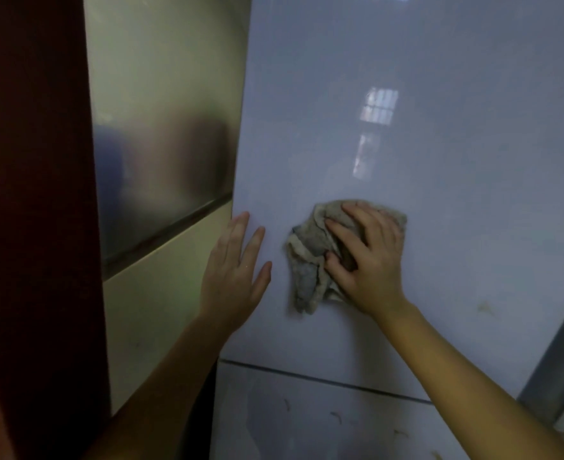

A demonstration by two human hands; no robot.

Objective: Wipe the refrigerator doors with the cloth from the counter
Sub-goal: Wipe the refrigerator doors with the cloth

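Observation:
The glossy pale upper refrigerator door (423, 144) fills most of the view. My right hand (370, 260) presses a crumpled grey cloth (310, 260) flat against it, a little left of the door's middle. My left hand (234, 270) lies flat on the same door near its left edge, fingers apart, holding nothing. A dark horizontal seam separates this door from the lower door (307, 423), which shows several small dark smudges.
The refrigerator's yellowish metallic side panel (164, 127) runs along the left, next to a dark red-brown surface (31, 194). A grey vertical strip (559, 366) stands at the lower right. A small brownish mark (486, 308) shows on the upper door's right part.

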